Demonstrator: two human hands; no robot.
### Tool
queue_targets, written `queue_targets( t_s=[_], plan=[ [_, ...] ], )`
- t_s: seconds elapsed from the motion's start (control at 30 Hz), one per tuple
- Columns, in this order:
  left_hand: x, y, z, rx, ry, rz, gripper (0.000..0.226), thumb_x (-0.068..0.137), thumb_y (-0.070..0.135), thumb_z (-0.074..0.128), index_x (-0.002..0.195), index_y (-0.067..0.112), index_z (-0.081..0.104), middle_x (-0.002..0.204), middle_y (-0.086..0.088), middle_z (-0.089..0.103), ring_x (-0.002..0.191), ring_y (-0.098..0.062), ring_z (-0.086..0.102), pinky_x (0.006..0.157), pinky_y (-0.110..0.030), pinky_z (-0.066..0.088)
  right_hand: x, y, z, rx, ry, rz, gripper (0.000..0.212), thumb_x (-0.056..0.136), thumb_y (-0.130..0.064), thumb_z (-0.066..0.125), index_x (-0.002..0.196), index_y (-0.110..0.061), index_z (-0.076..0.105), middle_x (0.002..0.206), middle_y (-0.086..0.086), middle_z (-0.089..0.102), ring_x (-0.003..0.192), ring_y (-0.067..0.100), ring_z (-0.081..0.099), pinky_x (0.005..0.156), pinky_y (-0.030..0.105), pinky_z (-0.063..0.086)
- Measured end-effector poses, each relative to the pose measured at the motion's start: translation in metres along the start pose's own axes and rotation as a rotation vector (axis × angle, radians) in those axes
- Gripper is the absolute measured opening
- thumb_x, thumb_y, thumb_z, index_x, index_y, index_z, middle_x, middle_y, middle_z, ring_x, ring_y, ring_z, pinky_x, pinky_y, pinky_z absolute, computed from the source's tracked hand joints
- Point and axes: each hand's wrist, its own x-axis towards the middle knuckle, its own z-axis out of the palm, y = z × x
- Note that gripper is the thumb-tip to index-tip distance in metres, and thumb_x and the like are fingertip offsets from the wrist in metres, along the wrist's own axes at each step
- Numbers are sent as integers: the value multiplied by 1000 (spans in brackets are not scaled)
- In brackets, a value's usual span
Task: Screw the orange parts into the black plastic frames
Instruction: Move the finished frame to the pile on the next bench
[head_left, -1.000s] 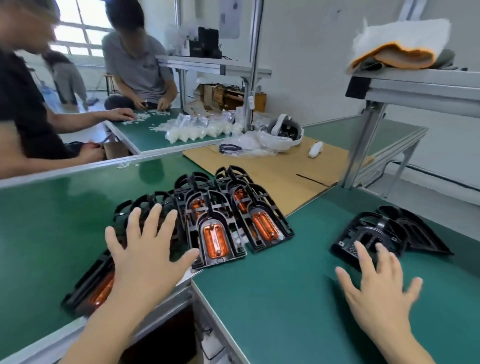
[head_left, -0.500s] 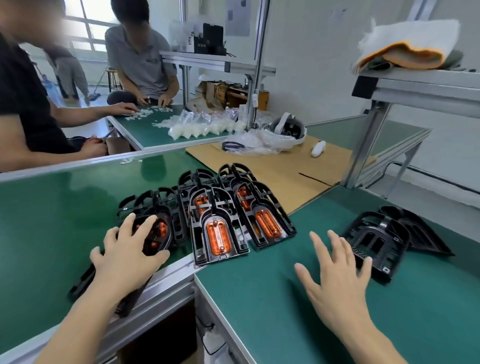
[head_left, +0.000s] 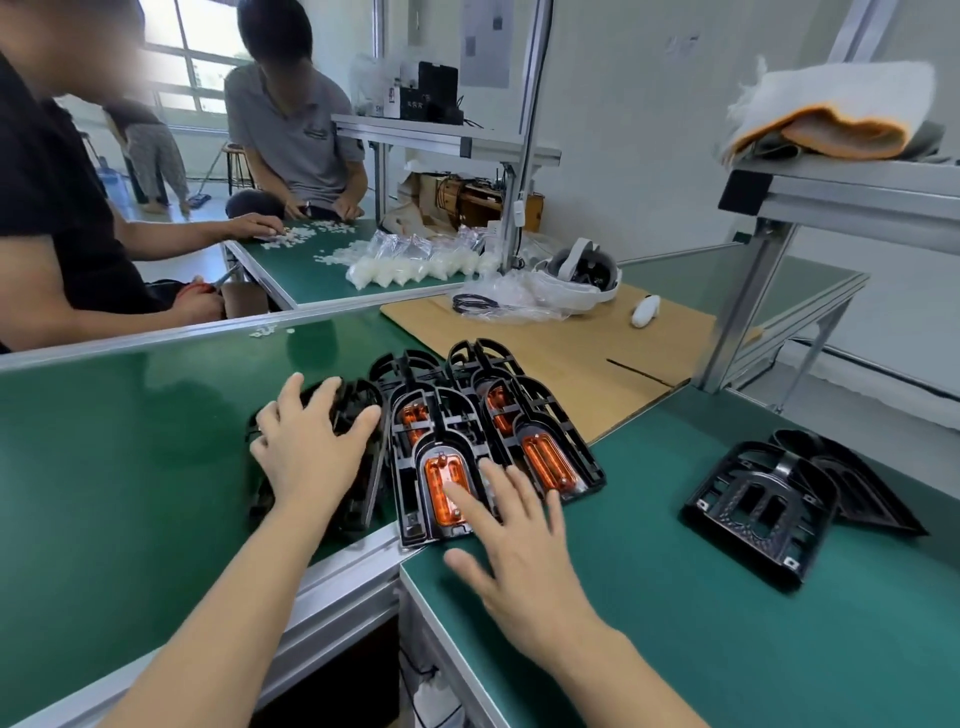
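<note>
Both hands (head_left: 306, 457) (head_left: 519, 540) rest on black frames (head_left: 566, 467).

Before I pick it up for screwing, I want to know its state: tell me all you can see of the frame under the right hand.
The front frame is black plastic with an arched top and ribbed openings. It lies flat across the seam between the two green mats, overlapping the frames behind. A glossy orange part sits in its arched centre. The right hand rests straight fingers on it.
</note>
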Motion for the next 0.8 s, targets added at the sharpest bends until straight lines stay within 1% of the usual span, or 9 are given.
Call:
queue_targets(
  t_s=[0.1, 0.2, 0.27, 0.4, 0.47, 0.57, 0.67, 0.73, 0.8],
  plan=[
    [-5, -11, 18, 57, 67, 52, 54, 91, 51, 49, 140, 27, 45, 154, -6, 28, 135, -34, 26, 105, -53, 25, 16, -5, 9, 23, 1, -50, 51, 102, -46, 34, 148, -50, 12, 161, -13, -9, 147, 14, -16, 112, 42, -19],
    [1, -15, 28, 71, 137, 90, 50, 93, 47, 47, 139, 25, 47, 152, -8, 32, 132, -35, 30, 102, -53, 28, 28, -4, 17, -4, 7, -69, 47, 105, -36, 33, 149, -45, 19, 162, -10, 0, 148, 18, -10, 116, 42, -14],
    [11, -12, 31, 66, 151, 80, 49, 94, 44, 47, 138, 25, 47, 152, -8, 32, 133, -35, 30, 103, -53, 28, 38, -3, 20, -7, 25, -70, 46, 106, -29, 32, 149, -42, 22, 162, -8, 5, 148, 19, -7, 118, 39, -9],
    [30, -3, 42, 143, 136, 70, 47, 94, 44, 45, 137, 25, 47, 152, -6, 31, 134, -35, 27, 102, -52, 26, 68, 1, 21, -47, 28, -77, 45, 105, -25, 33, 149, -35, 29, 161, -3, 13, 149, 24, 0, 120, 42, 2],
    [39, 0, 46, 171, 108, 45, 49, 94, 45, 44, 138, 24, 46, 153, -5, 31, 134, -37, 25, 102, -52, 26, 84, 3, 19, -73, 8, -62, 47, 105, -22, 34, 149, -35, 28, 161, -2, 13, 148, 26, 3, 119, 45, 1],
    [51, 8, 48, 194, 72, -5, 50, 94, 45, 41, 138, 22, 45, 153, -4, 29, 135, -38, 22, 105, -53, 22, 104, 2, 16, -164, -12, -24, 57, 102, -12, 37, 151, -36, 22, 162, -1, 12, 148, 29, 3, 118, 49, -5],
    [54, 12, 50, 268, 53, 33, 51, 94, 48, 40, 138, 23, 44, 154, -5, 27, 140, -33, 15, 110, -56, 15, 112, -4, 15, -200, 18, 5, 67, 94, -1, 40, 151, -32, 22, 160, 2, 16, 148, 31, 5, 117, 52, -8],
    [51, 10, 50, 294, 43, 72, 53, 94, 49, 39, 140, 23, 41, 155, -6, 25, 142, -31, 10, 111, -59, 9, 108, -5, 17, -192, 60, 5, 71, 90, 3, 43, 151, -25, 23, 159, 3, 20, 148, 30, 6, 117, 51, -8],
    [46, 7, 51, 321, 38, 117, 55, 94, 50, 37, 142, 23, 38, 155, -6, 25, 143, -30, 10, 111, -60, 7, 100, -1, 19, -193, 78, -4, 71, 86, 5, 47, 150, -19, 26, 158, 3, 22, 148, 28, 5, 117, 51, -9]
  ],
)
